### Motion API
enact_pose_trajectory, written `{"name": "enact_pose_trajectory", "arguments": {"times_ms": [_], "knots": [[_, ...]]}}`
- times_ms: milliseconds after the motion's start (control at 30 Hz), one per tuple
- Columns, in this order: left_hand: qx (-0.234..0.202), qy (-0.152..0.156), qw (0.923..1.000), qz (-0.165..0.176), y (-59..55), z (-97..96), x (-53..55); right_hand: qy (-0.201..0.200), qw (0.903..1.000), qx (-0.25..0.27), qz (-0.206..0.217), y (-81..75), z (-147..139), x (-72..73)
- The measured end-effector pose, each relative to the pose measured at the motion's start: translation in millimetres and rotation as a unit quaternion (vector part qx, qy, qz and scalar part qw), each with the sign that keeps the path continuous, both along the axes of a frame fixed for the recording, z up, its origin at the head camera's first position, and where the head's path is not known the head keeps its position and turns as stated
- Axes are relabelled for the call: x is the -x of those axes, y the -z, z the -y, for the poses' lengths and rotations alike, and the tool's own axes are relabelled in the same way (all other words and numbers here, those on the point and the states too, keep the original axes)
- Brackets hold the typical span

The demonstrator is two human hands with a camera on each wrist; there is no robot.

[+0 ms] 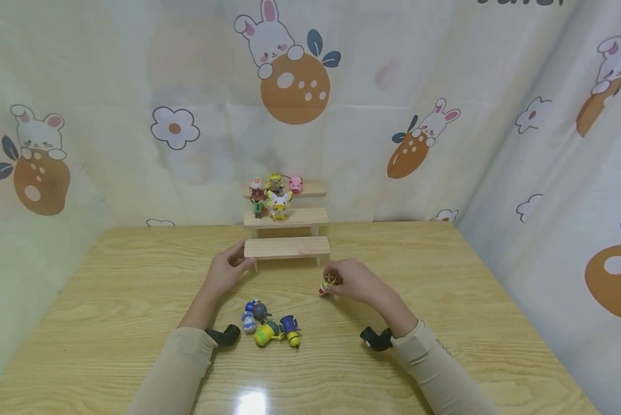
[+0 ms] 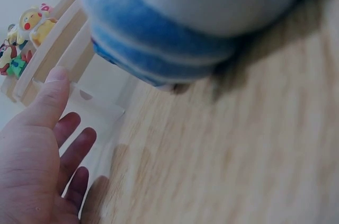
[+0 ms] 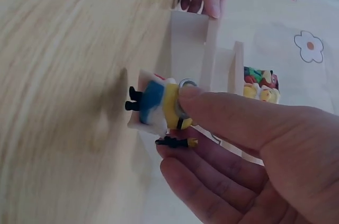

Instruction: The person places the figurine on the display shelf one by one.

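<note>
Right hand point(image 1: 357, 281) pinching small yellow toy point(image 3: 170, 103) over surface point(image 1: 404, 259). Left hand point(image 1: 226, 272), fingers point(image 2: 79, 150) loosely spread, apparently touching left end of bottom shelf point(image 1: 287, 246).

Yellow, blue and white figurine point(image 3: 168, 103)

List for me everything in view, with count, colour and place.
Table: one, light wood, underneath
Backdrop: count unclear, pale, behind table
Stand: one, pale wood, table's rear
Top-tier figures: three, white, yellow-grey, pink, on stand
Middle-tier figures: two, brown-green, white-yellow, on stand
Loose figures: about four, blue, grey, yellow, green, table front
Held figure: one, yellow-blue-white, in right hand
Wrist cameras: two, black, cuffs
Sleeves: two, beige, forearms
Left hand: one, bare, bottom tier's left end
Right hand: one, bare, holding figure
</note>
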State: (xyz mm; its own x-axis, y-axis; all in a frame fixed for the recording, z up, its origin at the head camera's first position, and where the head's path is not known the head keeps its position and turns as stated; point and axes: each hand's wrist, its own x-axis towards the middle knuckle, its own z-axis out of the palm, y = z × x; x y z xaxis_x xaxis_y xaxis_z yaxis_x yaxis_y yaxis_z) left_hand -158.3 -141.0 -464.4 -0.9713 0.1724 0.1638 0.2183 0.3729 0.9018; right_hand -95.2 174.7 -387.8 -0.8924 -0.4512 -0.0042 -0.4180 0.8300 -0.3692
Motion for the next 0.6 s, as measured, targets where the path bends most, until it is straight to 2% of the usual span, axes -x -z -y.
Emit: {"name": "enact_pose_trajectory", "arguments": {"times_ms": [167,333,467,600], "knots": [[0.005,-0.005,1.0,-0.003,0.4,0.0,1.6,0.019,0.9994,0.03,-0.002,-8.9,-2.7,4.9],[0.012,-0.003,0.9999,-0.001,0.7,1.6,3.0,0.038,0.9968,0.07,-0.011,-27.3,-4.7,14.0],[0.013,-0.003,0.9999,0.005,1.1,1.5,2.4,0.048,0.9928,0.097,-0.052,-50.9,-4.7,30.5],[0.015,-0.004,0.9999,0.006,1.2,1.6,2.1,0.066,0.9864,0.092,-0.119,-80.4,-1.6,54.2]]}}
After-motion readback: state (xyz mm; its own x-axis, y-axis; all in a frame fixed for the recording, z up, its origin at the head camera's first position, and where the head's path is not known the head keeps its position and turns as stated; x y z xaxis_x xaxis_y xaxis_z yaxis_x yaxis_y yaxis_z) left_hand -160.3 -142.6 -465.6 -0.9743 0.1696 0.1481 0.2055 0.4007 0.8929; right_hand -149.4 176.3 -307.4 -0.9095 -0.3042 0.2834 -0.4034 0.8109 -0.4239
